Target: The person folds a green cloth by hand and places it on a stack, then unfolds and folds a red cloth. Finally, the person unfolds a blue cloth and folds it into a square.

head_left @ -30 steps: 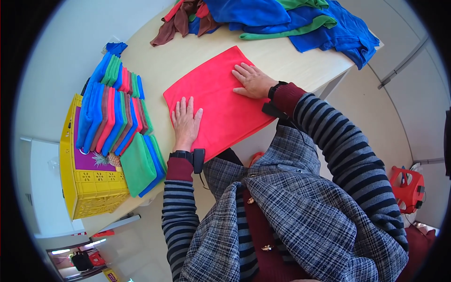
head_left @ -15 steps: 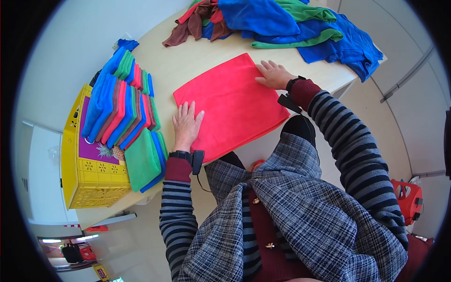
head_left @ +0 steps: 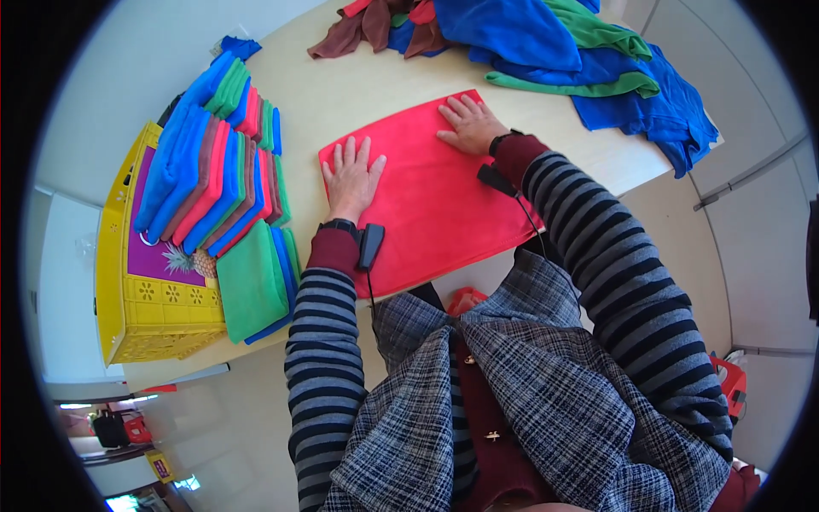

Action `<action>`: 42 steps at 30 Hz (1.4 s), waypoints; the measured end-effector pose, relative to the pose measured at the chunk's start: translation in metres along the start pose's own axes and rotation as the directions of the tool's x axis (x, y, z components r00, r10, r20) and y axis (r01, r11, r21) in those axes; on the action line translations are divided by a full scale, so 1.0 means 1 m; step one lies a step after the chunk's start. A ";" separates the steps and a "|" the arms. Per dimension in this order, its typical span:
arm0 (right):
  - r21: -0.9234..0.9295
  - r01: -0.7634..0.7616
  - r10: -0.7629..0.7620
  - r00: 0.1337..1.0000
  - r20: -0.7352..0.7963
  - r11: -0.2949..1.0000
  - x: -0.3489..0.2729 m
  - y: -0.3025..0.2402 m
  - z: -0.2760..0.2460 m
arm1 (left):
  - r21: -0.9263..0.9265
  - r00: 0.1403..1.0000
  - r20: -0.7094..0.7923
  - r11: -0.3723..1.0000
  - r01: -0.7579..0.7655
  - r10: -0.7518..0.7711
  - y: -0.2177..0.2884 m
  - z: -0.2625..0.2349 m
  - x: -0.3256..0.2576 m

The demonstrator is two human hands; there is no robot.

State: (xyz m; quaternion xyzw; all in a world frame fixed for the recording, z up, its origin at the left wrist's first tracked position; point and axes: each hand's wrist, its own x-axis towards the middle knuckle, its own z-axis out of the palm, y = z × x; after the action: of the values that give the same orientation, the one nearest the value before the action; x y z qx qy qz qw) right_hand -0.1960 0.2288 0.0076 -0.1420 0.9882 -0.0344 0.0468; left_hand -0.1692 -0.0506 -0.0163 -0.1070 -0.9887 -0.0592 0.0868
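A red cloth [head_left: 426,196] is spread flat on the pale desk [head_left: 341,94], and both hands are laid on it, palms down. The left hand [head_left: 351,175] is pressed near the cloth's left edge with its fingers [head_left: 358,154] spread wide and nothing gripped. The right hand [head_left: 469,124] is set at the far right corner, its fingers [head_left: 452,111] extended flat and close together, likewise holding nothing. The near edge of the cloth hangs just over the desk's front edge, toward the body.

Beyond the right fingers, a loose heap of blue and green cloths [head_left: 580,51] is piled, with some brown and red cloths [head_left: 375,21] beside it. Well to the left of the left fingers, a row of folded cloths [head_left: 222,171] in blue, red, green and pink is stacked, partly over a yellow crate [head_left: 141,316].

The step in hand is judged to be smoothing the cloth before a fold. For the next move, an edge would need to be pinched at two corners and carried evenly across to the opposite edge.
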 end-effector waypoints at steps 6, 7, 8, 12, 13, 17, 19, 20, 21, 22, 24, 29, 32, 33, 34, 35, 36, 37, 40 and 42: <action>-0.028 -0.034 0.030 0.994 -0.108 0.999 0.015 0.022 0.007 | -0.001 0.991 0.012 0.991 0.134 -0.134 -0.005 0.001 0.006; -0.017 -0.045 0.043 0.992 -0.120 0.999 0.015 0.024 0.007 | -0.012 0.987 0.000 0.987 0.159 -0.159 -0.007 0.001 0.005; -0.020 -0.044 0.041 0.992 -0.120 0.999 0.013 0.026 0.008 | -0.023 0.983 -0.014 0.983 0.183 -0.184 -0.008 0.000 0.005; 0.005 -0.079 0.078 0.988 -0.130 0.997 0.008 0.037 0.001 | -0.023 0.974 0.004 0.974 0.227 -0.227 -0.006 -0.004 0.006; -0.007 -0.075 0.075 0.993 -0.092 0.997 0.005 0.041 -0.002 | -0.028 0.972 -0.004 0.972 0.234 -0.234 -0.006 -0.005 0.005; -0.102 -0.061 0.058 0.998 -0.023 0.993 0.002 0.034 -0.016 | 0.003 0.963 0.061 0.965 0.263 -0.263 -0.004 -0.015 0.003; -0.215 -0.063 0.058 0.998 -0.030 0.975 0.006 0.020 -0.021 | 0.092 0.993 0.002 0.989 0.118 -0.119 0.010 -0.019 0.010; -0.227 -0.048 0.043 0.999 -0.027 0.973 0.010 0.009 -0.021 | 0.141 0.999 -0.019 0.989 0.049 -0.046 0.017 -0.018 0.013; -0.113 -0.004 0.000 0.999 -0.040 0.994 0.015 -0.006 -0.018 | 0.134 0.998 -0.022 0.989 0.065 -0.063 0.028 -0.016 0.018; 0.003 0.039 -0.039 0.998 -0.058 0.999 0.020 -0.019 -0.014 | 0.055 1.000 0.000 0.998 -0.010 0.010 0.040 -0.013 0.025; -0.002 0.069 -0.069 0.996 -0.057 0.998 0.028 -0.039 -0.003 | -0.026 0.996 0.003 0.996 -0.089 0.089 0.045 -0.008 0.037; 0.000 0.150 -0.150 0.986 -0.072 0.989 0.043 -0.035 0.003 | -0.053 0.998 0.028 0.997 -0.061 0.063 0.030 0.010 0.045; 0.004 0.115 -0.115 0.991 -0.069 0.993 0.042 -0.013 0.002 | -0.026 1.000 0.000 1.000 -0.011 0.011 0.021 0.007 0.045; 0.013 0.072 -0.071 0.996 -0.059 0.997 0.040 -0.006 -0.001 | -0.015 1.000 -0.002 1.000 0.011 -0.011 0.020 0.007 0.044; 0.020 0.028 -0.027 0.998 -0.054 0.999 0.039 0.001 -0.002 | -0.002 0.999 -0.009 0.999 0.032 -0.032 0.017 0.006 0.044; 0.020 0.025 -0.023 0.998 -0.057 0.999 0.037 0.007 -0.002 | 0.010 0.998 -0.017 0.999 0.053 -0.052 0.014 0.004 0.044; 0.025 -0.004 0.005 0.998 -0.061 1.000 0.033 0.012 -0.002 | 0.010 0.999 -0.021 0.999 0.049 -0.048 0.010 0.003 0.042; 0.029 -0.033 0.035 0.997 -0.066 0.999 0.029 0.019 -0.002 | 0.009 0.998 -0.018 0.998 0.068 -0.068 0.006 0.003 0.039; 0.044 -0.076 0.080 0.993 -0.089 0.996 0.019 0.040 0.005 | 0.004 0.994 -0.019 0.994 0.105 -0.105 -0.007 0.003 0.031; 0.065 -0.098 0.105 0.988 -0.109 0.993 0.011 0.056 0.007 | -0.020 0.993 -0.019 0.993 0.114 -0.115 -0.013 0.001 0.026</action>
State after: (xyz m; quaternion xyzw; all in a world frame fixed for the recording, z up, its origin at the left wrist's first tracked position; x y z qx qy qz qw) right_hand -0.2217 0.2788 -0.0049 -0.0879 0.9937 -0.0695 -0.0029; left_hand -0.1972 -0.0578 -0.0135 -0.0504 -0.9917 -0.0747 0.0922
